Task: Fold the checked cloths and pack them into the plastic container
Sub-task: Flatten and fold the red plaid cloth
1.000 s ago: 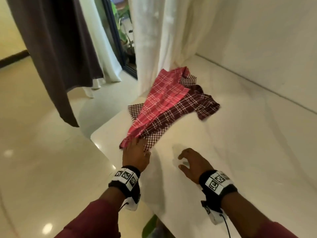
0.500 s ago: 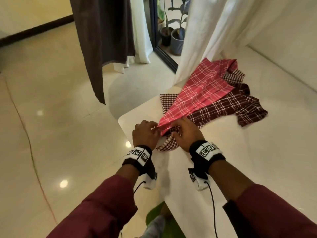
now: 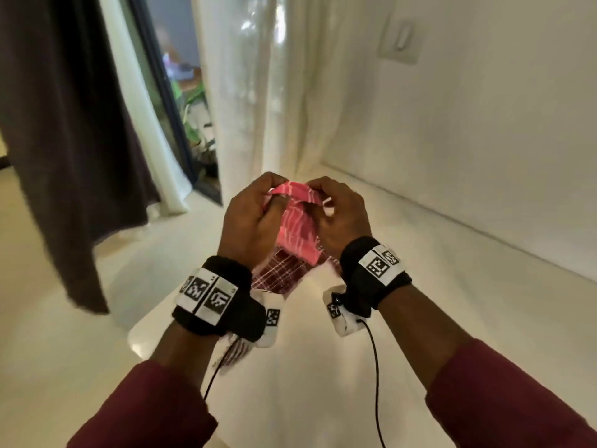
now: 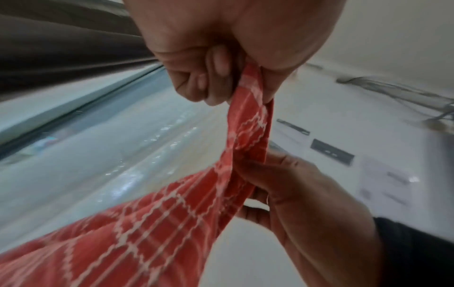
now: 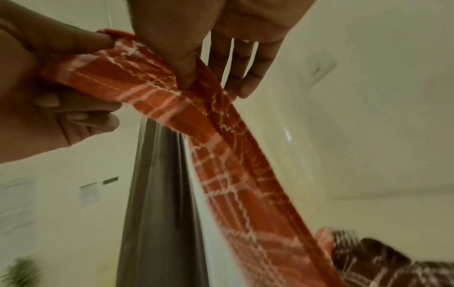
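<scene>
Hands: your left hand (image 3: 250, 218) and right hand (image 3: 339, 215) are both pinching the red checked cloth (image 3: 298, 227), lifting it above the counter (image 3: 420, 318).

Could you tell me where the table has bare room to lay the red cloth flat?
The table is bare on the right, from the right hand to the wall, and near the sleeves. It is crowded under both hands, where the dark cloth lies below the red cloth.
</scene>
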{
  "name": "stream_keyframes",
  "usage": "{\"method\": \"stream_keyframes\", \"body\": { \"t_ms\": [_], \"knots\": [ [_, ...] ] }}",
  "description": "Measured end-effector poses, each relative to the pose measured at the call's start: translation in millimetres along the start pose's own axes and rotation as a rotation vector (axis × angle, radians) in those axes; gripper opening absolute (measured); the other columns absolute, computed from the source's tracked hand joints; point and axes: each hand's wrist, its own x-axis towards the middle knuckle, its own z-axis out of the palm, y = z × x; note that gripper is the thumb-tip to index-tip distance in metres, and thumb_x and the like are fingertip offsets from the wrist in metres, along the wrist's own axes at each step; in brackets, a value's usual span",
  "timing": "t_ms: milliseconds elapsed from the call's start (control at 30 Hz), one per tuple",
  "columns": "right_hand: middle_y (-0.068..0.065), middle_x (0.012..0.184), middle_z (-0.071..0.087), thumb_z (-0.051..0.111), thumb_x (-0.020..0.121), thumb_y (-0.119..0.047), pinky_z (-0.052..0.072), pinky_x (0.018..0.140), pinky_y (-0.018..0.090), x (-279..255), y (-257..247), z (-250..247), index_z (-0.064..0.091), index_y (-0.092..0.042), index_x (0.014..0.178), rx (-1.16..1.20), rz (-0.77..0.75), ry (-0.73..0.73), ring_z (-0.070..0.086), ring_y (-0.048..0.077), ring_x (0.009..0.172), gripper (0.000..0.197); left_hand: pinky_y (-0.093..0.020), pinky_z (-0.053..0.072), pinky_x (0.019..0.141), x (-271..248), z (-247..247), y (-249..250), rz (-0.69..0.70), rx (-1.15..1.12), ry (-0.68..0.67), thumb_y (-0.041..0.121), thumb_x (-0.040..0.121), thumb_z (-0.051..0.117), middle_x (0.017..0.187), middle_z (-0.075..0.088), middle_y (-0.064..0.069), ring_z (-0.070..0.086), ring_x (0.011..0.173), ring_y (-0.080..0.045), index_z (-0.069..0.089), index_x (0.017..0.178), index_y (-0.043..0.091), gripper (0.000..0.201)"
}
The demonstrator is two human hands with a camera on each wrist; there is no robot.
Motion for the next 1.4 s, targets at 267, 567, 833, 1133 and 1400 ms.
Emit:
{"method": "stream_keyframes", "body": {
  "t_ms": [267,567,833,1133,1400],
  "knots": [
    [-0.023,0.071,0.062,0.061,0.086,-0.026,0.050,0.060,0.026,-18.0,9.3,-192.7,0.071,-0.027,0.085,-0.110,-0.019,0.374,0.059,0.005,0.068,0.010,-0.011,0.042,0.053,62.7,92.2,106.4,0.157,-0.047,-0.162,0.015,0.074,0.078,0.050,0.062,0.016,0.057,0.050,0.001,0.069,0.065,0.019,0.014],
    [-0.008,0.069,0.058,0.055,0.095,-0.025,0.038,0.054,0.010,-113.3,39.0,-362.0,0.060,-0.017,0.085,-0.217,0.102,0.626,0.050,0.000,0.059,0.014,-0.021,0.048,0.053,56.1,220.2,206.8,0.332,0.084,-0.432,0.039,0.069,0.082,0.055,0.067,0.004,0.063,0.052,-0.008,0.073,0.064,0.020,0.022],
    [-0.007,0.054,0.040,0.078,0.070,-0.052,0.028,0.047,0.020,-175.9,44.7,-453.1,0.049,-0.019,0.061,-0.343,0.364,0.333,0.035,0.007,0.048,0.044,-0.029,0.042,0.068,66.0,280.7,219.9,0.322,0.365,-0.433,0.052,0.081,0.065,0.073,0.064,0.002,0.062,0.077,-0.021,0.070,0.078,0.028,0.025],
    [0.003,0.102,0.065,0.063,0.081,-0.018,0.050,0.072,0.032,-153.8,78.7,-540.8,0.058,-0.029,0.089,-0.837,0.647,0.302,0.063,0.027,0.089,0.014,-0.039,0.049,0.089,110.7,290.5,218.9,0.056,0.438,-0.252,0.028,0.088,0.063,0.109,0.069,-0.015,0.061,0.103,-0.038,0.072,0.104,0.015,0.023],
    [0.004,0.094,0.057,0.063,0.078,-0.003,0.046,0.068,0.034,-214.1,100.6,-496.5,0.063,-0.016,0.096,-0.823,0.331,0.482,0.056,0.028,0.081,0.022,-0.034,0.058,0.082,24.5,254.8,183.1,-0.107,-0.583,-0.221,0.001,0.088,0.055,0.089,0.068,-0.002,0.067,0.093,-0.020,0.067,0.083,0.021,0.023]
  ]
}}
